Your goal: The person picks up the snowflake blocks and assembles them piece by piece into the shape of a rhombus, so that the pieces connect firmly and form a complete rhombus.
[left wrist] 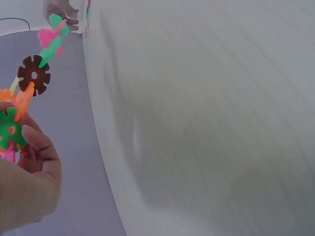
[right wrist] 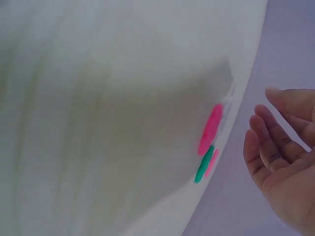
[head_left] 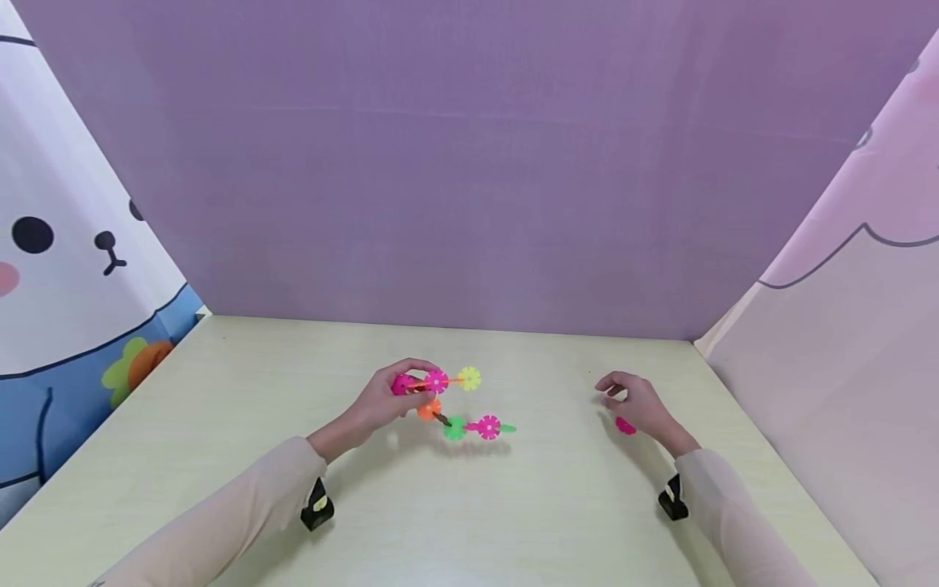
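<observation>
My left hand (head_left: pixel 385 401) holds a chain of interlocking plastic snowflake discs (head_left: pixel 489 426) above the table, in pink, orange, green, yellow and brown. Two strands of it reach to the right of the fingers. In the left wrist view the thumb lies beside a green disc (left wrist: pixel 10 129), with a brown disc (left wrist: pixel 34 75) farther along the chain. My right hand (head_left: pixel 641 405) hovers over the table's right side, fingers loosely bent, holding nothing. Below it lies a loose pink disc (head_left: pixel 626 425). The right wrist view also shows a green disc (right wrist: pixel 204 163) beside that pink one.
A pale wooden table (head_left: pixel 572 522) spreads under both hands. Behind it rises a purple panel (head_left: pixel 469 179). Cartoon-printed cloth (head_left: pixel 66 310) hangs at the left, and a pink and white cloth (head_left: pixel 844 342) borders the right edge.
</observation>
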Demonstrator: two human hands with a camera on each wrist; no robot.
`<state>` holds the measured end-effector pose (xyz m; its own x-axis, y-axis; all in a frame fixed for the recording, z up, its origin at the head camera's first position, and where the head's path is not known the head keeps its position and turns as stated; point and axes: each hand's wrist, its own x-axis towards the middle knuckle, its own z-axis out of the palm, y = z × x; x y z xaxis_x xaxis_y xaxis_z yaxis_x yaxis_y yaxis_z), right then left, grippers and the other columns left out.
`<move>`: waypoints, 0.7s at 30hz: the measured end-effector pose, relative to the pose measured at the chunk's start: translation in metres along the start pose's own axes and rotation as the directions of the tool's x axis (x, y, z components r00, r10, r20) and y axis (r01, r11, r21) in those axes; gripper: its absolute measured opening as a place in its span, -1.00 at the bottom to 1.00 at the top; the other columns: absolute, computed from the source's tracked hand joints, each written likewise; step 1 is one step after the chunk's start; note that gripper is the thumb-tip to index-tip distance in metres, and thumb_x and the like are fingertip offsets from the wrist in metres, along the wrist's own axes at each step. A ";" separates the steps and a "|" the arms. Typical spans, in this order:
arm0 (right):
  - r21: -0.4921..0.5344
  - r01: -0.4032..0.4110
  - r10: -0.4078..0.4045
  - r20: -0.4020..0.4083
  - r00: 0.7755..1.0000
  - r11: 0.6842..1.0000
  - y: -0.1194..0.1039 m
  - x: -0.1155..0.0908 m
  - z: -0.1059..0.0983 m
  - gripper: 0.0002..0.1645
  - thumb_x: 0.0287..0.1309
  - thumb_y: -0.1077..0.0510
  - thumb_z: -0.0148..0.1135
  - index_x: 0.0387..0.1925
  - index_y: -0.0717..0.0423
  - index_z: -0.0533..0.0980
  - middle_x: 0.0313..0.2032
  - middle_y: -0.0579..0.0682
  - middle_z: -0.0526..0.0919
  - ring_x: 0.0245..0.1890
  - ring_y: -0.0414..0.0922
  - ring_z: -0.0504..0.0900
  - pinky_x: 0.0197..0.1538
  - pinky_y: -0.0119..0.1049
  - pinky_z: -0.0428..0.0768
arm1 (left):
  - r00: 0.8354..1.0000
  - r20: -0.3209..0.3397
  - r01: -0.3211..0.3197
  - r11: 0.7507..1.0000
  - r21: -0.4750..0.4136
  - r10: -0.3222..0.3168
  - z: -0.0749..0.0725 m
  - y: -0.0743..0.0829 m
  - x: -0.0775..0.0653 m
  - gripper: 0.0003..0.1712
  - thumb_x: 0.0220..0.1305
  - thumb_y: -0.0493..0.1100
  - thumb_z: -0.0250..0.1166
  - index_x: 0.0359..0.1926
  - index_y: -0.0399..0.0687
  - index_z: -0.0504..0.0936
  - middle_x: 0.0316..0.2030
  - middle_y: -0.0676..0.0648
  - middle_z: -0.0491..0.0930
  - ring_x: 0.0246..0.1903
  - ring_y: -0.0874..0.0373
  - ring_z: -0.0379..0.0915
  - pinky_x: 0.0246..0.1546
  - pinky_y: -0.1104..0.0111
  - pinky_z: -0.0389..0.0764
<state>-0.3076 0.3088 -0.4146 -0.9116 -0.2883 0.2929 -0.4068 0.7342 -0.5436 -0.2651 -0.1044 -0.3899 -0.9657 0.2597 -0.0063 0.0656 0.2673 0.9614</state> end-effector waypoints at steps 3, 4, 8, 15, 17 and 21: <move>-0.023 -0.034 0.035 0.027 0.999 0.999 0.004 -0.001 -0.001 -0.77 -0.08 0.47 0.19 -0.27 0.34 0.52 -0.28 0.21 0.61 -0.24 0.12 0.57 -0.26 -0.20 0.56 | 1.000 0.001 0.001 1.000 -0.002 -0.001 0.000 0.000 0.000 -0.56 0.08 -0.10 0.34 0.02 0.21 0.49 -0.36 -0.01 0.66 -0.34 -0.21 0.43 -0.46 0.32 0.45; -0.030 -0.044 0.045 0.040 0.998 0.999 0.005 -0.001 -0.001 -0.76 -0.07 0.47 0.18 -0.26 0.34 0.52 -0.27 0.21 0.61 -0.23 0.13 0.56 -0.25 -0.18 0.56 | 1.000 0.001 0.002 1.000 -0.002 -0.002 0.000 0.000 0.000 -0.56 0.08 -0.10 0.34 0.03 0.21 0.49 -0.36 -0.01 0.66 -0.35 -0.20 0.43 -0.46 0.32 0.45; -0.044 -0.084 0.088 0.087 0.992 0.995 0.009 0.000 0.000 -0.74 -0.08 0.46 0.18 -0.24 0.35 0.50 -0.27 0.22 0.59 -0.23 0.10 0.54 -0.24 -0.16 0.56 | 1.000 0.003 0.001 1.000 -0.002 -0.001 0.000 0.000 0.000 -0.55 0.07 -0.08 0.34 0.03 0.20 0.48 -0.36 0.00 0.66 -0.36 -0.19 0.43 -0.47 0.32 0.45; -0.097 -0.103 0.115 0.129 0.985 0.990 0.012 0.002 0.003 -0.76 -0.07 0.43 0.20 -0.25 0.33 0.50 -0.31 0.16 0.58 -0.27 0.01 0.54 -0.21 -0.16 0.58 | 1.000 0.015 -0.004 1.000 -0.013 0.004 -0.001 -0.002 0.000 -0.54 0.06 -0.06 0.35 0.03 0.19 0.48 -0.36 -0.01 0.66 -0.34 -0.22 0.43 -0.48 0.31 0.45; -0.104 -0.091 0.104 0.137 0.985 0.990 0.012 0.002 0.003 -0.77 -0.06 0.44 0.19 -0.26 0.35 0.50 -0.32 0.17 0.58 -0.27 0.01 0.54 -0.21 -0.14 0.58 | 1.000 0.014 -0.005 1.000 -0.012 0.005 0.000 -0.002 0.001 -0.54 0.06 -0.07 0.35 0.03 0.19 0.48 -0.36 -0.01 0.66 -0.34 -0.21 0.43 -0.48 0.31 0.45; -0.101 -0.079 0.093 0.140 0.986 0.992 0.010 0.003 0.003 -0.78 -0.08 0.46 0.19 -0.28 0.36 0.49 -0.33 0.16 0.58 -0.29 0.00 0.54 -0.22 -0.14 0.58 | 1.000 0.011 0.004 1.000 -0.009 -0.004 0.000 -0.001 0.001 -0.54 0.06 -0.07 0.35 0.02 0.19 0.49 -0.36 -0.01 0.65 -0.34 -0.21 0.43 -0.48 0.32 0.45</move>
<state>-0.3149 0.3134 -0.4212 -0.9445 -0.3023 0.1282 -0.3257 0.8129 -0.4828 -0.2659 -0.1045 -0.3912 -0.9630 0.2693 -0.0129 0.0597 0.2595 0.9639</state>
